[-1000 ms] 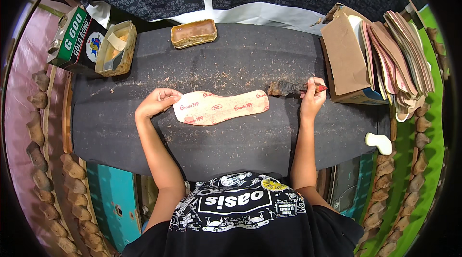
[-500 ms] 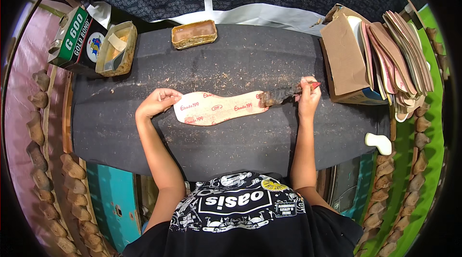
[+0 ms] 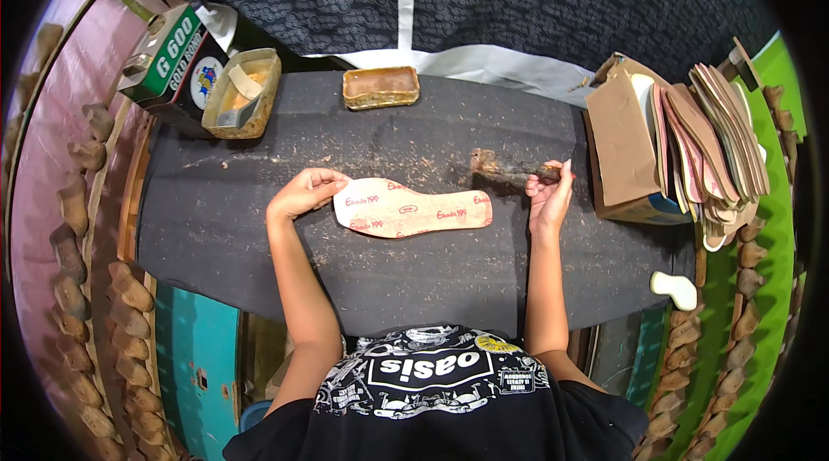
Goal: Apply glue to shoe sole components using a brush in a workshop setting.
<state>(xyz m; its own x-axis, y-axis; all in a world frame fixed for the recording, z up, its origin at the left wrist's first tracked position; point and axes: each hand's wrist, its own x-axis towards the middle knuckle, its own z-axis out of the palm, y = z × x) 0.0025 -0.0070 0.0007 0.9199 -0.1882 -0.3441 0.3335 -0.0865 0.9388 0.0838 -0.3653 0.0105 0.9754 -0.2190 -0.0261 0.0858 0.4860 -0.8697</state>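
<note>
A pale pink insole [image 3: 413,207] with red print lies across the middle of the dark table. My left hand [image 3: 308,192] pinches its wide left end between thumb and fingers. To the right of the insole, my right hand [image 3: 550,193] is closed around the handle of a grimy brush [image 3: 485,163]. The brush points left, its brown, caked end just above and apart from the narrow right end of the insole.
A shallow tub of brown glue [image 3: 381,90] stands at the far edge. Back left are a green-and-black can [image 3: 177,68] and a yellowish container [image 3: 267,98]. On the right, a cardboard box [image 3: 630,146] holds several insoles [image 3: 712,137]; a white sole-shaped piece [image 3: 673,290] lies nearer. Shavings dot the table.
The brush has come off the right end of the insole and swung up and away. My right hand has turned palm-up; my left hand still holds the insole.
</note>
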